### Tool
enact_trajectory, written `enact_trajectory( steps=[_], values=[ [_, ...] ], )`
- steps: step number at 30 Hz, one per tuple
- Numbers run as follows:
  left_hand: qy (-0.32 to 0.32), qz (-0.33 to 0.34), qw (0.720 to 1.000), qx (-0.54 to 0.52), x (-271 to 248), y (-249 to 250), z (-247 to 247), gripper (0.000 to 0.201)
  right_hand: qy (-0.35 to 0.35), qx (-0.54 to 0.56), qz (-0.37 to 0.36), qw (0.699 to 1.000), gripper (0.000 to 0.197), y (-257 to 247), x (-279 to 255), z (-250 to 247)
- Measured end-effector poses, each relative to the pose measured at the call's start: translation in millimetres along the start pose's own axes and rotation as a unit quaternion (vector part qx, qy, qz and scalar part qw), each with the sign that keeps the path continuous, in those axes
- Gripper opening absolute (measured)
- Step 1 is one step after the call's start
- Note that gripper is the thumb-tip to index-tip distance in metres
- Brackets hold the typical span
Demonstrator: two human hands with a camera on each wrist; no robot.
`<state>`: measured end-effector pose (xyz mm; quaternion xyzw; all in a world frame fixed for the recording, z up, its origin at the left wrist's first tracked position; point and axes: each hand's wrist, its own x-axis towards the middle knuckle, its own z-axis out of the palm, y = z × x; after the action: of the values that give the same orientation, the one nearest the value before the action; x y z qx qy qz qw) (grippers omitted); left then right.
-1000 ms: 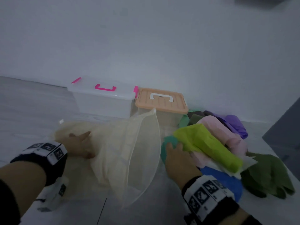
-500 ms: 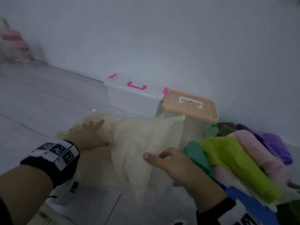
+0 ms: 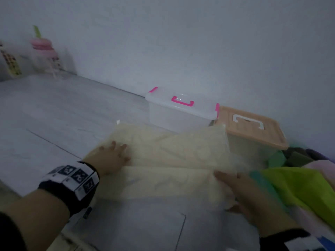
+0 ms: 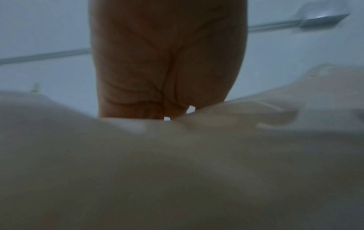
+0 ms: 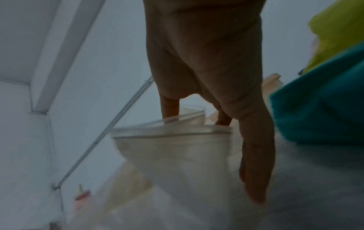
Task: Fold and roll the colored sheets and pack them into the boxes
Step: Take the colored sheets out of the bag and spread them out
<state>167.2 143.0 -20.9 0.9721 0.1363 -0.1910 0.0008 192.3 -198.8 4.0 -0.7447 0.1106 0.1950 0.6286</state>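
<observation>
L hand presses sheet — R hand holds.

cream sheet, lime sheet, pink-handled clear box

floor: pale tiles | on it: cream sheet, clear box, orange-lidded box, sheet pile

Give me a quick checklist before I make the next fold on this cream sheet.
1. Left hand pressing flat on the cream sheet: ok.
2. Right hand gripping the sheet's right end: cannot tell, blurred.
3. Sheet lying flat: not ok, its far right corner stands raised.
4. Boxes open for packing: not ok, clear box and orange-lidded box have lids on.
5. Lime sheet clear of the fold: cannot tell, it lies close by the right hand.
</observation>
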Motion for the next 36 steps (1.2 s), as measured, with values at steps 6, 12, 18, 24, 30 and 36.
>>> enact_trajectory(
  steps=[6,12,18,24,30,36],
  values=[
    [-0.118,0.066,0.989,-0.053,28,-23,-5,0.073,-0.001,0.000,0.017,1.000,0.024,-4,-11,39],
    [-0.117,0.029,0.992,-0.042,48,-62,-2,0.120,0.084,0.022,0.096,0.992,0.017,3,-21,52],
    [-0.120,0.033,0.992,-0.018,54,-64,-5,0.135,0.059,0.011,0.073,0.996,0.057,16,-42,49],
    [-0.132,0.080,0.988,0.024,41,-48,-23,0.128,0.110,-0.264,0.124,0.950,0.065,7,-53,24],
    [-0.069,0.107,0.991,0.037,37,-29,-68,0.110,0.158,-0.441,-0.214,0.858,0.063,-78,-36,61],
    [-0.173,0.130,0.971,0.101,53,-9,-57,0.128,-0.142,-0.658,-0.053,0.738,0.109,-43,49,117]
  ],
)
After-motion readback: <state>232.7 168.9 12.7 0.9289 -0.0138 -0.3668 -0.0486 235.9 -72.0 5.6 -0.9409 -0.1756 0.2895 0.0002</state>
